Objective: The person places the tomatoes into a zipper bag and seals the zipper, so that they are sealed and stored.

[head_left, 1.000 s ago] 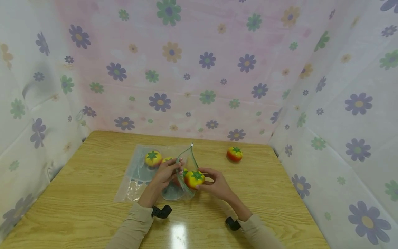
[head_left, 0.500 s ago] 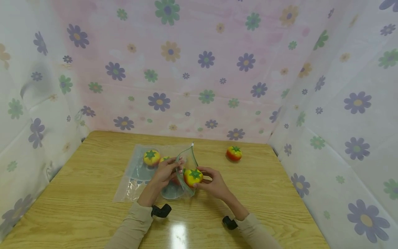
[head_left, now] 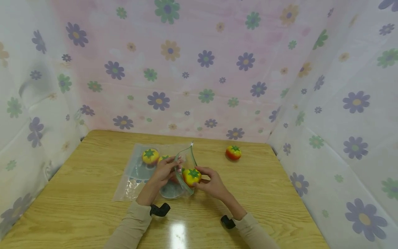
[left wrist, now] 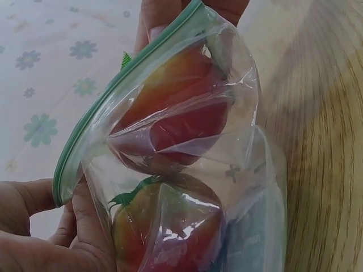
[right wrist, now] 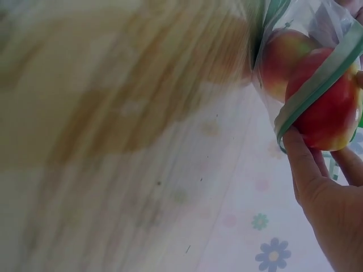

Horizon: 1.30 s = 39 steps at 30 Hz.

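Observation:
A clear zip bag (head_left: 125, 186) with a green seal lies on the table, its mouth held up on the right side. My left hand (head_left: 163, 171) pinches the seal edge at the mouth, also seen in the left wrist view. With thumb and fingers, my right hand (head_left: 212, 183) holds a yellow-and-red toy tomato (head_left: 191, 176) in the bag's mouth. The right wrist view shows this tomato (right wrist: 326, 107) crossing the green seal, partly inside. Inside the bag sit other tomatoes, one at the far left (head_left: 150, 156) and one just below the held one (left wrist: 170, 221). My left hand partly covers the bag's contents.
Another toy tomato (head_left: 233, 152) stands on the wooden table (head_left: 264, 207) at the back right. Flowered cloth walls (head_left: 192, 83) enclose the table at the back and both sides. Black wrist mounts (head_left: 160, 209) sit on both forearms.
My right hand has moved slightly left, bringing the tomato a little farther into the bag's mouth. My left hand keeps its pinch on the seal edge. The head view has shifted slightly.

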### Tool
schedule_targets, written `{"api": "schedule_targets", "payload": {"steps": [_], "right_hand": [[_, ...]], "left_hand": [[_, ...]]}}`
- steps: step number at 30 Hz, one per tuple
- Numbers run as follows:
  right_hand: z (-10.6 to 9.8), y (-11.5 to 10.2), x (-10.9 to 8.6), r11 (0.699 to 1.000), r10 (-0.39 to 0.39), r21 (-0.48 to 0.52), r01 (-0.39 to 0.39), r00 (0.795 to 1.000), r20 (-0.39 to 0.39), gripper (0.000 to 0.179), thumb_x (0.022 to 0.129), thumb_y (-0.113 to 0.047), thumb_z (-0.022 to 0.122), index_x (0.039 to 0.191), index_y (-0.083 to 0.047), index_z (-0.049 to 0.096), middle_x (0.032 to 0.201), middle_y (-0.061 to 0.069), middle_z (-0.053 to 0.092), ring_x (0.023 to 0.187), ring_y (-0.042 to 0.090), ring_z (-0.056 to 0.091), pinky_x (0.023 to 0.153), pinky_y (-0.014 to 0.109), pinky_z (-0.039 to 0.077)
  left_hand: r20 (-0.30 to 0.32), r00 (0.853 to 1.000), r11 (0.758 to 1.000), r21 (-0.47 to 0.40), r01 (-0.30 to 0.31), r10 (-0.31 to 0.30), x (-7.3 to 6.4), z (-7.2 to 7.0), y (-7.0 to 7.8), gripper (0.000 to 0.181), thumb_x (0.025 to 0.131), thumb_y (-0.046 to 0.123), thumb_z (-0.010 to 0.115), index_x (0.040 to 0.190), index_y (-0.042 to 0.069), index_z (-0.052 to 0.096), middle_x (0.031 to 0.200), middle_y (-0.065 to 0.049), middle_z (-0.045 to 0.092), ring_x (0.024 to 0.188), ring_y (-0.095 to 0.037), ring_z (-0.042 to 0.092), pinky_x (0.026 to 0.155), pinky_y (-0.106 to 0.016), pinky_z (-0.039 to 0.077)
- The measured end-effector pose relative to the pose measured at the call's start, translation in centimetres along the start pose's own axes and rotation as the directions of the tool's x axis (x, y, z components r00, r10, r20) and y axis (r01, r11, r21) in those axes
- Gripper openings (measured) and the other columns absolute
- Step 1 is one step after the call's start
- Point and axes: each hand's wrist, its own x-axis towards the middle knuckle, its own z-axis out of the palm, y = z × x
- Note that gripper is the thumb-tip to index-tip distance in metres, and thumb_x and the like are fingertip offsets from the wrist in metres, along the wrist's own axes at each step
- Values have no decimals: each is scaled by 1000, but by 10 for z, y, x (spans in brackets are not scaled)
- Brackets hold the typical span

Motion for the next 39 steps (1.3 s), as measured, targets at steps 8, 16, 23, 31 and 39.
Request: {"api": "schedule_targets", "payload": {"steps": [8, 16, 23, 31, 39], "right_hand": [[2, 0, 4, 999, 24, -34, -24, 1000, -7, 62, 88, -10, 81, 143, 2, 55, 137, 15, 57, 121, 33, 58, 96, 38, 57], [9, -1, 13, 997, 21, -78, -25, 998, -54, 61, 88, -9, 81, 143, 2, 55, 136, 17, 57, 121, 36, 59, 96, 43, 57], [13, -4, 18, 995, 22, -90, -29, 996, -82, 62, 89, -5, 78, 144, 5, 52, 140, 20, 54, 122, 38, 56, 97, 45, 56], [10, -3, 18, 999, 19, -52, -17, 999, 32, 61, 89, 1, 75, 145, 6, 50, 143, 22, 51, 127, 38, 55, 100, 44, 55], [15, -2, 22, 998, 4, -61, 0, 998, 67, 58, 90, 2, 75, 142, 10, 51, 139, 25, 54, 121, 42, 58, 93, 40, 59]], "left_hand": [[-7, 1000, 1000, -7, 14, -14, -1, 4, 2, 41, 105, 3, 54, 144, -8, 48, 113, -7, 70, 75, -6, 65, 63, -17, 54], [-9, 1000, 1000, 13, 21, -21, -3, 6, 3, 41, 105, 5, 54, 144, -5, 49, 120, -11, 69, 78, -4, 65, 65, -17, 55], [-14, 1000, 1000, 18, 18, -18, -1, 5, 2, 41, 105, 7, 55, 144, -6, 50, 113, -7, 70, 79, -6, 66, 68, -18, 57], [-24, 999, 1000, -3, 31, -31, -1, 6, 2, 41, 105, 7, 55, 143, -7, 50, 111, -6, 71, 79, -5, 66, 68, -18, 57], [-32, 999, 1000, -12, 12, -12, 0, 6, 0, 40, 105, 5, 55, 142, -9, 50, 111, -7, 70, 77, -6, 66, 67, -17, 57]]}}
